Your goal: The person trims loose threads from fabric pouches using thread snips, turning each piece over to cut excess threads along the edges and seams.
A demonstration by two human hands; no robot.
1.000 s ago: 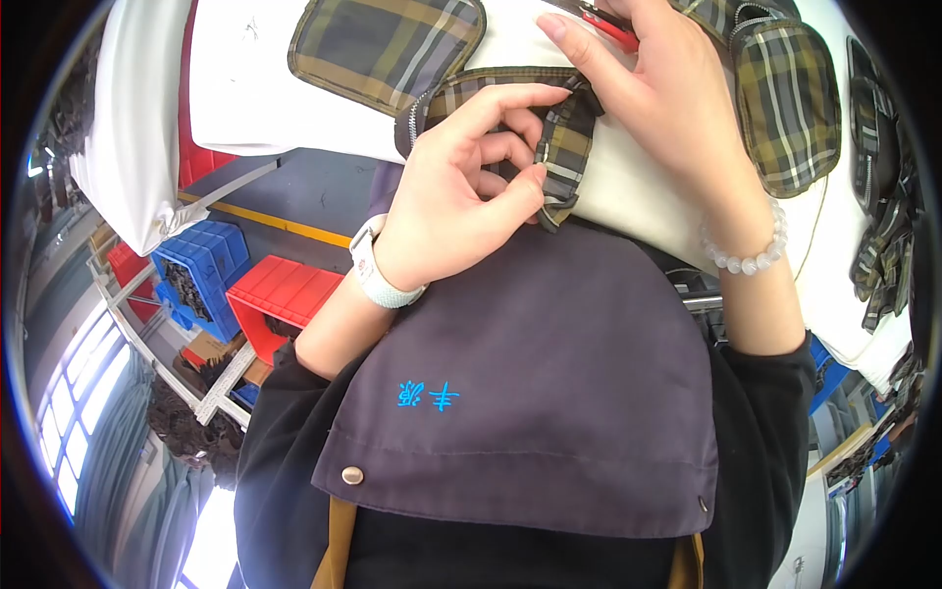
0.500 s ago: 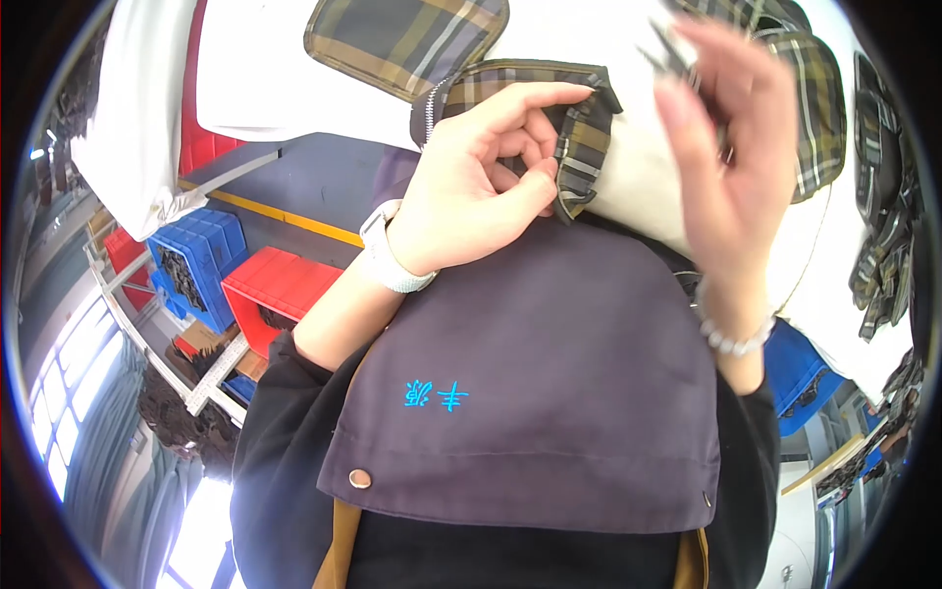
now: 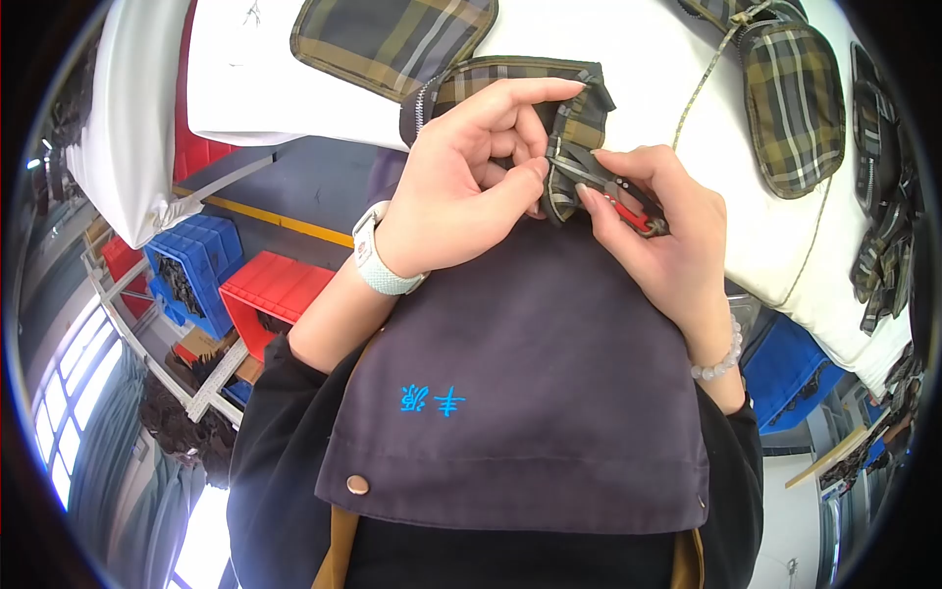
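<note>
My left hand [image 3: 466, 191], a light-banded watch on its wrist, pinches the edge of a small plaid fabric pouch [image 3: 586, 126] at the near side of the white table. The index finger stretches along the pouch's top edge. A zipper [image 3: 422, 106] shows at its left end. In my closed right hand [image 3: 677, 221] is a pair of thread snips [image 3: 633, 204] with red on the handle. The blades point left and reach the pouch edge beside my left fingertips. Whether they touch a thread cannot be made out.
A plaid panel [image 3: 388, 39] lies on the white tabletop [image 3: 628, 39] behind the pouch. Another plaid pouch [image 3: 795, 108] and a cord [image 3: 699, 79] are at the right. Red [image 3: 275, 290] and blue crates [image 3: 196, 260] stand below left, another blue crate [image 3: 785, 368] below right.
My right hand has come down and left with the snips, bringing the blades to the pouch edge. My left hand keeps its pinch and has barely moved.
</note>
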